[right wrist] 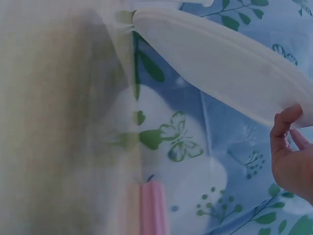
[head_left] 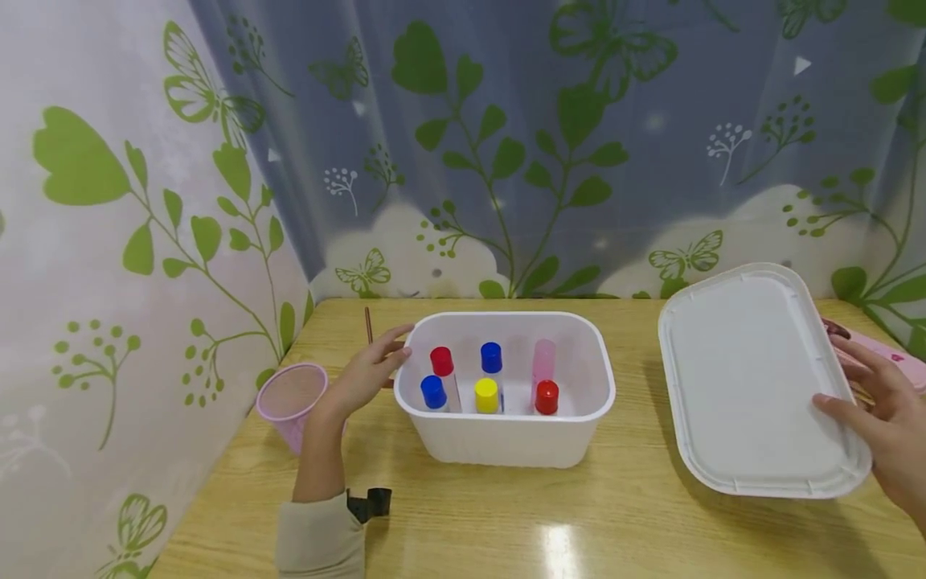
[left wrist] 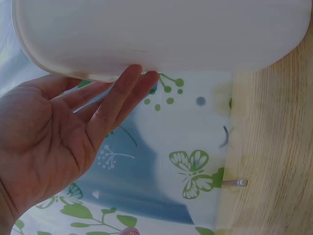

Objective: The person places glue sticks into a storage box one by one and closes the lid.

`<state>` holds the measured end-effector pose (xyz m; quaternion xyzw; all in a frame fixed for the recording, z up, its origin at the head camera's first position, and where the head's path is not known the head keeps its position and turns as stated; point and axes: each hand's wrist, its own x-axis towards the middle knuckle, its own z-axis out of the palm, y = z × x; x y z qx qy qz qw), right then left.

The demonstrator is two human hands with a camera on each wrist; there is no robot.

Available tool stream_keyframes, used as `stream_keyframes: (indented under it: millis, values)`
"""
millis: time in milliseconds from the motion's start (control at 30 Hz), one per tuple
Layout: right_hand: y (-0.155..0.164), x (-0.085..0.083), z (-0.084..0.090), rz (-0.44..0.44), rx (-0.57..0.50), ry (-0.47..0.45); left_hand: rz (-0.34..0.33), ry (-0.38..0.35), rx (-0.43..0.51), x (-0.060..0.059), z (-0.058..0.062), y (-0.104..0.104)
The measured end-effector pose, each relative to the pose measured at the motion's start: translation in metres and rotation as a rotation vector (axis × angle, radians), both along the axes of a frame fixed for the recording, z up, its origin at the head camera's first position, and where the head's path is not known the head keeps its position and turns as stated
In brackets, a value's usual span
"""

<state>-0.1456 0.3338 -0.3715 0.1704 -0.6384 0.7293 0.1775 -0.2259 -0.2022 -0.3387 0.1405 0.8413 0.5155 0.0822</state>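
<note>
A white plastic bin (head_left: 506, 442) stands upright on the table with several small capped tubes inside. Their caps are red (head_left: 441, 359), blue (head_left: 491, 356) and yellow (head_left: 487, 396); a pink tube (head_left: 544, 359) stands among them. My left hand (head_left: 365, 378) touches the bin's left end at the rim, its fingers fairly straight against the outer wall in the left wrist view. Off to the right, my right hand (head_left: 886, 410) holds a white lid (head_left: 760, 378) by its right edge, thumb on the facing side. The lid is tilted, apart from the bin.
A pink cup (head_left: 292, 390) stands left, partly behind my left forearm. A thin brown stick (head_left: 368, 324) lies behind my left hand. The pink case (head_left: 890, 358) at the far right is partly covered by my right hand. A patterned curtain (head_left: 506, 161) borders the table's back.
</note>
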Motion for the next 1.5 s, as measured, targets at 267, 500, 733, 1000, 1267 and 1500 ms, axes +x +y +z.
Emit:
stream_keyframes:
  millis: [267, 500, 733, 1000, 1267, 1500]
  values:
    - [-0.023, 0.001, 0.040, -0.138, 0.343, 0.115, 0.000, 0.001, -0.002, 0.001, 0.000, 0.001]
    - [-0.049, 0.003, 0.070, -0.335, 0.661, 0.277, -0.003, 0.005, -0.001, 0.002, 0.001, 0.000]
    - [-0.073, -0.001, 0.087, -0.383, 0.825, 0.530, 0.011, -0.001, -0.009, 0.002, 0.002, 0.000]
    - [-0.094, -0.006, 0.097, -0.470, 1.067, 0.727, 0.009, 0.001, -0.005, 0.001, 0.000, 0.000]
    - [-0.121, -0.012, 0.105, -0.405, 1.135, 0.968, 0.018, 0.026, -0.015, 0.001, 0.000, -0.002]
    - [-0.139, -0.016, 0.106, -0.376, 1.210, 1.097, 0.106, 0.188, -0.075, 0.005, 0.009, 0.001]
